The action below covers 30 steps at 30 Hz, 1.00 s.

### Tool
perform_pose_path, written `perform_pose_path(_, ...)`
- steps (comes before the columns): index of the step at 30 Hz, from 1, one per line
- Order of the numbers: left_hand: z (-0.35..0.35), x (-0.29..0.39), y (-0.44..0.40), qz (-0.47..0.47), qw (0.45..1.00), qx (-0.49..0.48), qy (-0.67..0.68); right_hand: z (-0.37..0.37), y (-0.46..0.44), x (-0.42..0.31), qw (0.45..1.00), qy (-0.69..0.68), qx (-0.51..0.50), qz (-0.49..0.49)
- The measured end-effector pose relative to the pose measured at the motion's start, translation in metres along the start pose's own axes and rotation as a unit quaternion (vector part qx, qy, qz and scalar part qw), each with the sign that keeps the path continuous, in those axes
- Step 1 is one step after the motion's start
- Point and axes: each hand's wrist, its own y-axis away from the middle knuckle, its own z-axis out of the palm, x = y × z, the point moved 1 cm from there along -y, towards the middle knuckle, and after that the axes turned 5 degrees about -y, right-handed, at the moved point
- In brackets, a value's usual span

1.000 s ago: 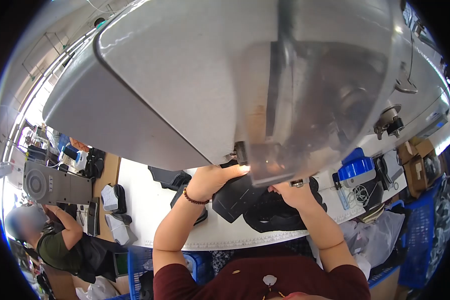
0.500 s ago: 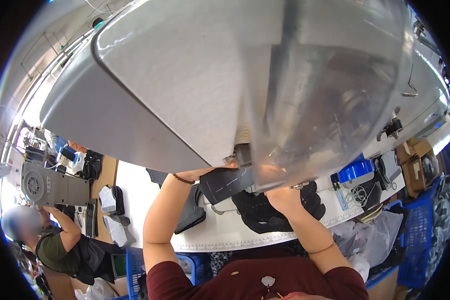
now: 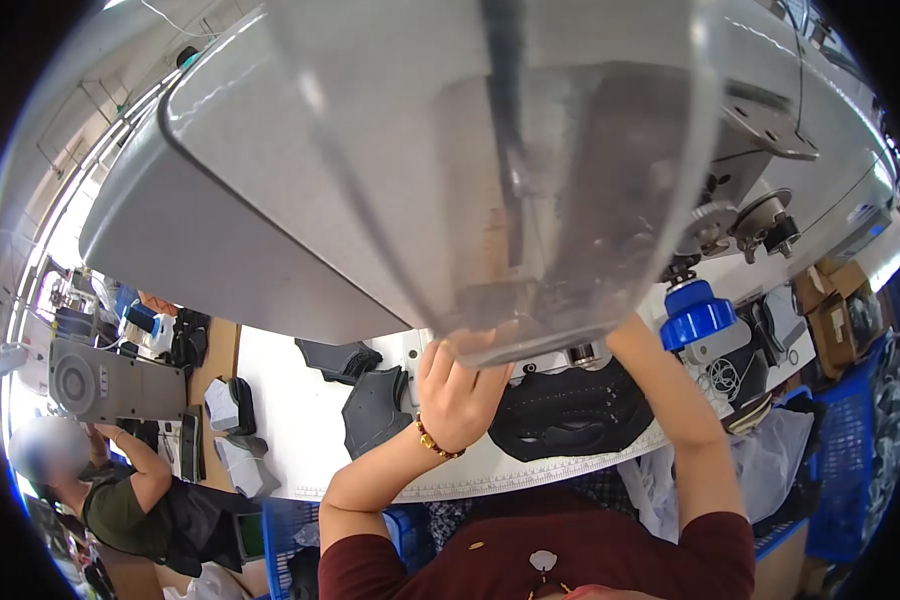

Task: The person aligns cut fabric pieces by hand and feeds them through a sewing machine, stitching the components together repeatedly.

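My left hand [image 3: 460,400], with a beaded bracelet at the wrist, is raised to the lower rim of the clear plastic guard [image 3: 555,340] on the sewing machine [image 3: 300,180]. Its fingers stretch upward, slightly apart. The fingertips blur behind the guard, and no piece shows in them. My right forearm reaches up to the guard's right side; the right hand [image 3: 625,335] is mostly hidden there, its fingers out of sight. Below and between the arms, black perforated cut pieces [image 3: 570,410] lie on the white table [image 3: 300,440], close to the left hand.
Dark cut pieces [image 3: 375,410] lie left of my left hand, with another stack [image 3: 335,358] behind. A blue knob [image 3: 695,315] sticks out at right. A ruler strip [image 3: 480,488] edges the table. Another person [image 3: 135,500] sits at a machine on the left.
The dark panel at my left hand no longer shows. My left hand has moved right and downward with fingers raised; my right hand has gone up behind the guard, off the black pieces.
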Motion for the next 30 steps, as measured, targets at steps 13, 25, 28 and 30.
perform_pose_path(13, -0.011, -0.004, -0.008, 0.100, 0.992, -0.055, -0.061, -0.009, -0.009, -0.003, 0.980, 0.074, -0.048, -0.180)
perform_pose_path(25, -0.013, -0.007, -0.012, 0.058, 0.996, -0.069, -0.030, 0.000, 0.001, 0.017, 0.957, 0.183, -0.108, -0.197)
perform_pose_path(28, -0.015, -0.015, -0.009, 0.047, 0.996, -0.070, -0.004, -0.016, 0.003, -0.008, 0.974, 0.100, -0.082, -0.184)
perform_pose_path(30, -0.016, -0.016, -0.007, 0.053, 0.995, -0.083, -0.012, -0.028, 0.003, -0.028, 0.977, 0.034, -0.033, -0.207)
